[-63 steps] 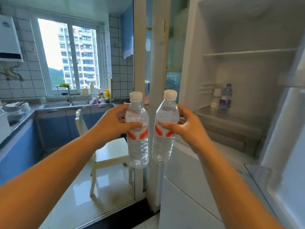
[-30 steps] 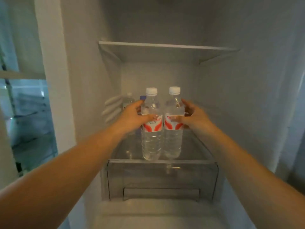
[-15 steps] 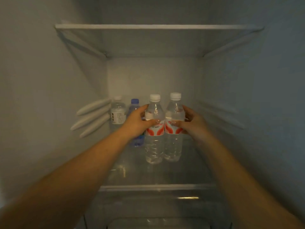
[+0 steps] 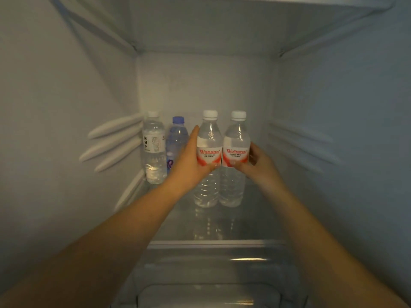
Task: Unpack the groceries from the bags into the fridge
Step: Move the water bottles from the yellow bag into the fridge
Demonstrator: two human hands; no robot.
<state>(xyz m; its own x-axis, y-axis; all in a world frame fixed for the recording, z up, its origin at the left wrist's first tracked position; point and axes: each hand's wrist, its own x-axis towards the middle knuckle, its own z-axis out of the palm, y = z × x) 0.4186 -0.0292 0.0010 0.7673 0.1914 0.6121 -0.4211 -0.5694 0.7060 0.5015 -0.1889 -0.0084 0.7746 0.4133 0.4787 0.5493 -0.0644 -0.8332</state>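
Nearest, at 6 o'clock: clear drawer (image 4: 200,292) under the front lip of the glass shelf (image 4: 213,242).

Mid-depth, dead centre: two red-labelled water bottles side by side, touching. Left hand (image 4: 189,162) wrapped round the left bottle (image 4: 208,152) at its label, thumb across the front; right hand (image 4: 255,162) curled round the right bottle (image 4: 235,152) the same way. Both upright, bases at or just above the glass — cannot tell whether fully set down.

Farther, at 9 o'clock from the pair: white-capped bottle (image 4: 153,147) against the left wall, blue-capped bottle (image 4: 176,143) just beside it, partly hidden by the left hand.

Step in hand, as judged: placing the pair on the shelf inside the fridge (image 4: 66,107). Next move calls for seating both bases flat, then loosening both grips without tipping either — tall, light bottles, close neighbours on the left.

Count: four bottles in all; two red-labelled, one white-capped with a white label, one blue-capped. Two hands. One upper shelf (image 4: 222,25) overhead at 12 o'clock, nothing seen on it.
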